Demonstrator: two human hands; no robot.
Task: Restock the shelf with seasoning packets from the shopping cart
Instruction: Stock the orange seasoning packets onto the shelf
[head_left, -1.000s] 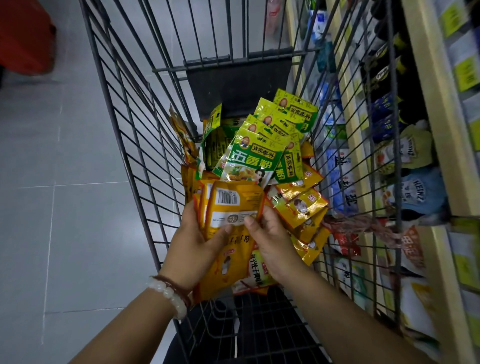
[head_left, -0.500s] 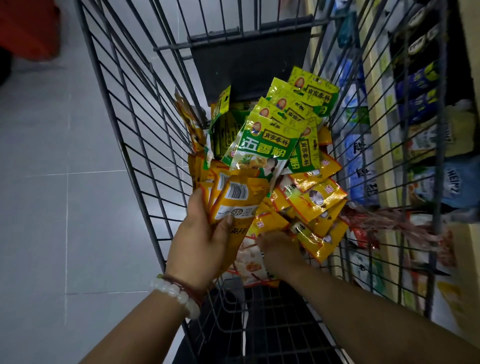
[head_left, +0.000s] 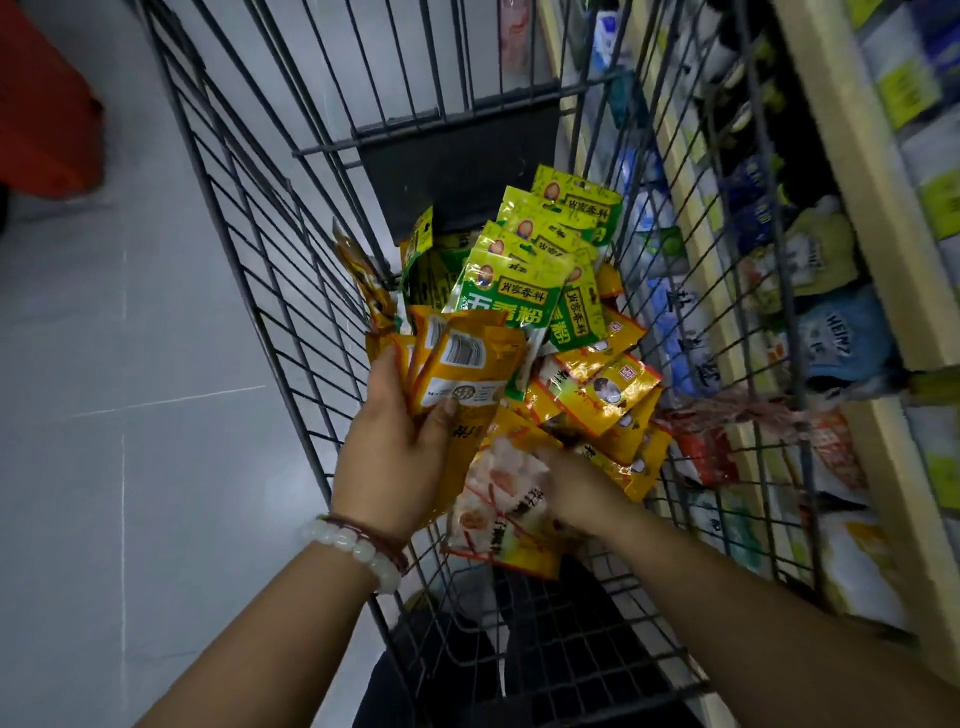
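Note:
A wire shopping cart (head_left: 244, 244) holds a heap of seasoning packets. Green packets (head_left: 524, 291) lie at the back and orange-yellow packets (head_left: 602, 389) at the right. My left hand (head_left: 395, 452) grips a fanned stack of orange packets (head_left: 462, 364), backs with barcodes facing me. My right hand (head_left: 576, 488) reaches low into the cart and pinches a pale packet with orange print (head_left: 498, 519) lying at the near side of the heap; its fingers are blurred.
The store shelf (head_left: 852, 218) runs along the right of the cart, stocked with bags and pouches behind pale wooden edges. Grey tiled floor (head_left: 104, 364) lies left. A red object (head_left: 41, 119) stands at the upper left. The cart's dark flap (head_left: 457, 156) is at the far end.
My right hand left the stack in my left hand and dropped down to the pale packet at the heap's near side. The left hand kept its stack, raised slightly.

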